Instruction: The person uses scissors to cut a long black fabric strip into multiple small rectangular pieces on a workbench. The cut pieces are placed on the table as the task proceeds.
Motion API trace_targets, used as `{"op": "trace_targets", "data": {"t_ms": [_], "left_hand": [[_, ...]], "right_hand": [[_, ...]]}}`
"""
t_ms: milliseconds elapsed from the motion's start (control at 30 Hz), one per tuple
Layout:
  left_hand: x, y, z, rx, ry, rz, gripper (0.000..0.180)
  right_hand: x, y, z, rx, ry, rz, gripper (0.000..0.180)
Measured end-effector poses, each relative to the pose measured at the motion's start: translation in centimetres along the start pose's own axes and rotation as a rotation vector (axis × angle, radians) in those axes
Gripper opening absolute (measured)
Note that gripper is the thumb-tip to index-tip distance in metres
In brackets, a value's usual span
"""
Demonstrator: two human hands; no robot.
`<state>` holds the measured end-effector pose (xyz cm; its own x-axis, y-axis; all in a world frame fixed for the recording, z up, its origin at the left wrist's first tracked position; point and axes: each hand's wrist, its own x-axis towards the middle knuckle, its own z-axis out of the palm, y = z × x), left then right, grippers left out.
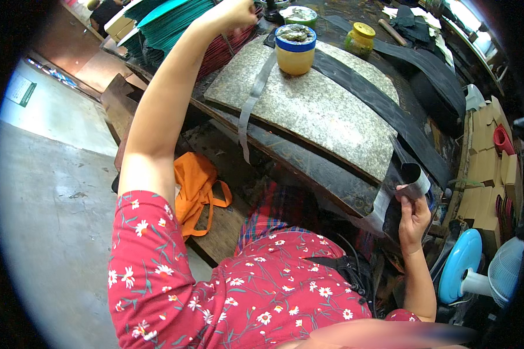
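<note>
My right hand (413, 221) pinches a dark strip with a shiny grey face (415, 183), curled over at the near right corner of the table. Stretched out to the far left, my left hand (234, 14) is closed beside a stack of red sheets (212, 58); whatever its fingers hold, if anything, is hidden. Between the hands lies a speckled grey stone slab (337, 128). On its far part stands a cream tub with a blue rim (296, 58). A thin grey strip (253, 99) hangs over the slab's front edge, and a wide black strip (361, 87) crosses the slab diagonally.
Teal sheets (172, 26) are piled at the far left. Behind the slab stand a green-rimmed tub (300, 14) and a yellow jar (361, 38). A black roll (436, 93) lies to the right. An orange bag (195, 186) rests below the table; a blue fan (463, 264) stands lower right.
</note>
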<state>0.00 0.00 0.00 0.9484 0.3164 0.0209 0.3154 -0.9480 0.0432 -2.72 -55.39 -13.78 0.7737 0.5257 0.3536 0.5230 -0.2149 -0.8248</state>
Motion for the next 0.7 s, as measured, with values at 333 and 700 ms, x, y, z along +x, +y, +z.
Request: {"op": "trace_targets", "data": {"t_ms": [333, 700], "left_hand": [[-24.8, 5.9, 12.1, -0.192, -0.294, -0.248, 0.052], [-27.3, 12.7, 23.0, -1.203, -0.148, -0.436, 0.024]], "right_hand": [[-0.1, -0.7, 0.1, -0.037, 0.019, -0.022, 0.019], [-0.5, -0.4, 0.2, -0.048, 0.023, -0.047, 0.021]]}}
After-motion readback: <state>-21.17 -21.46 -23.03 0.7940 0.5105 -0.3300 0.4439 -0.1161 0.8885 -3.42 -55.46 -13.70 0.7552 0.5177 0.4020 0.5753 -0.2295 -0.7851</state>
